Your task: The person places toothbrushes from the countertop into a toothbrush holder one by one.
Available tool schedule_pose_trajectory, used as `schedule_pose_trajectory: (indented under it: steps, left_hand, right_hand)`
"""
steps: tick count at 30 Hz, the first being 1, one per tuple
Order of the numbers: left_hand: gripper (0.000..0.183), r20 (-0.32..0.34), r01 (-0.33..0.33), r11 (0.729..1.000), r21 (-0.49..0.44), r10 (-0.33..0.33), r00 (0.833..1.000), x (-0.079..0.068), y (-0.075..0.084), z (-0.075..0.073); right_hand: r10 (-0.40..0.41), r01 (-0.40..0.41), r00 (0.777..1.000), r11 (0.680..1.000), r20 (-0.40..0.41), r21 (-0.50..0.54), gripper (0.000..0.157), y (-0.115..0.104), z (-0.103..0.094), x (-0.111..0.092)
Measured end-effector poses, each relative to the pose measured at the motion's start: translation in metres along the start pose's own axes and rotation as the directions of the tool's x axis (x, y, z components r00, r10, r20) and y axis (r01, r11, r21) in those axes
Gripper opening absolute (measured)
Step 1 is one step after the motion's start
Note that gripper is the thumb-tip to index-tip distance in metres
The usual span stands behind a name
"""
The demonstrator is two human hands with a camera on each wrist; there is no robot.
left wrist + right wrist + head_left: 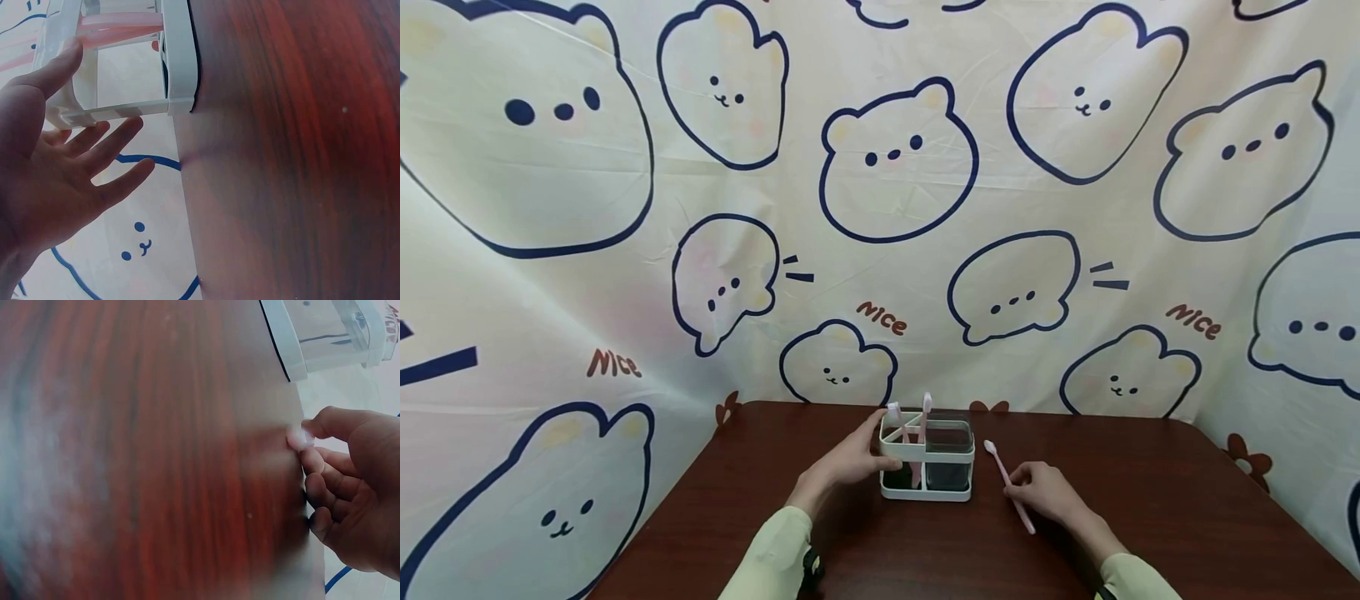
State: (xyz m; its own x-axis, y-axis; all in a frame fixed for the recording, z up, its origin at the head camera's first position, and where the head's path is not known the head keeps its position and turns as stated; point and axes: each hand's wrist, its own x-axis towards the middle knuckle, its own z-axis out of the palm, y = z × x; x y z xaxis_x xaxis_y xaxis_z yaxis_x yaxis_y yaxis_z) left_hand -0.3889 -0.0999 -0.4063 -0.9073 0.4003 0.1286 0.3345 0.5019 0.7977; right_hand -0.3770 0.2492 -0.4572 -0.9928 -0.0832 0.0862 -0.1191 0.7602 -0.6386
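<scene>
A white toothbrush holder (927,495) with an upper rack and a base tray stands on the table. Two pink toothbrushes (924,421) are upright in its left compartments. At its left side, my left hand (850,454) grips the frame, thumb on the front and fingers along the side; the left wrist view shows the thumb (65,65) on the rack. To the right of the holder, my right hand (1047,492) pinches the handle of a pink toothbrush (997,458) between thumb and fingers. This brush slants, its pale head up and toward the holder.
In the holder's right half sits a clear dark-looking cup (949,475). The dark reddish-brown wooden table (880,550) ends at a cloth backdrop (895,275) printed with cartoon animals, which also hangs at both sides.
</scene>
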Motion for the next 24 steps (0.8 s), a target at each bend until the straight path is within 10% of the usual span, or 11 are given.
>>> schedule_pose_trajectory:
  steps: [24]
  left_hand:
    - [0.090,0.002,0.009,1.000,0.024,-0.010,1.000,0.0003,-0.0005,-0.0014]
  right_hand:
    - [0.014,0.004,0.990,0.992,-0.144,0.125,0.020,-0.0082,-0.0043,0.0004]
